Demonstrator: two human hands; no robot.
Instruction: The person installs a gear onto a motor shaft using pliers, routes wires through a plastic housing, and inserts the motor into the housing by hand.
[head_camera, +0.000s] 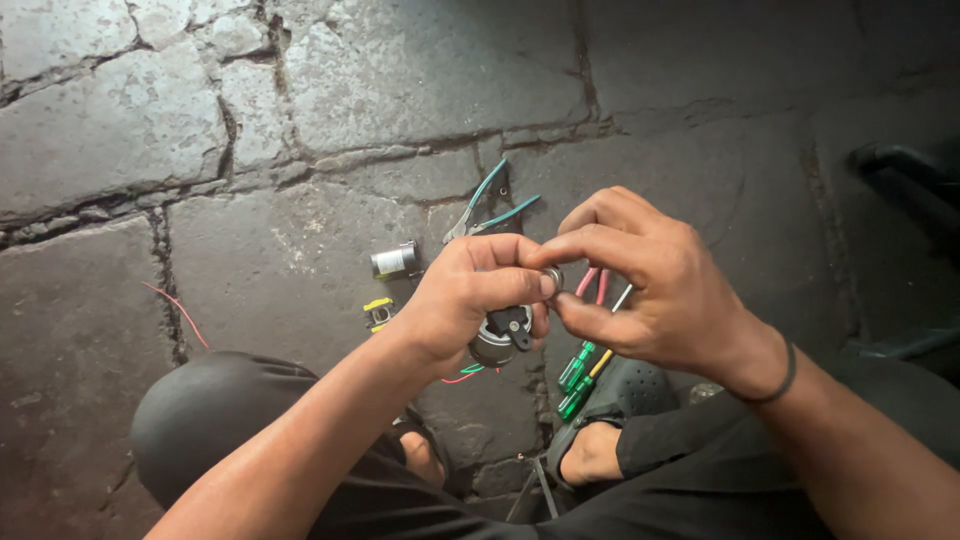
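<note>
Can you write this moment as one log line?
left hand: holds round black part | right hand: pinches small metal ring | nearby: green screwdrivers, pliers

left hand (470, 300): grips a round black part (500, 335), thumb tip on a small metal ring (552, 276) | right hand (640, 285): pinches the same ring from the other side | stone floor (300, 120): teal-handled pliers (487, 212), metal cylinder (394, 260), yellow clip (378, 312), green screwdrivers (578, 375), red wire (178, 310) | sandalled foot (595, 450) below the hands

Soft daylight brightens the stone floor (300, 80) up and left of the hands (560, 285). Right of them it falls dim. Focus is sharp throughout.
</note>
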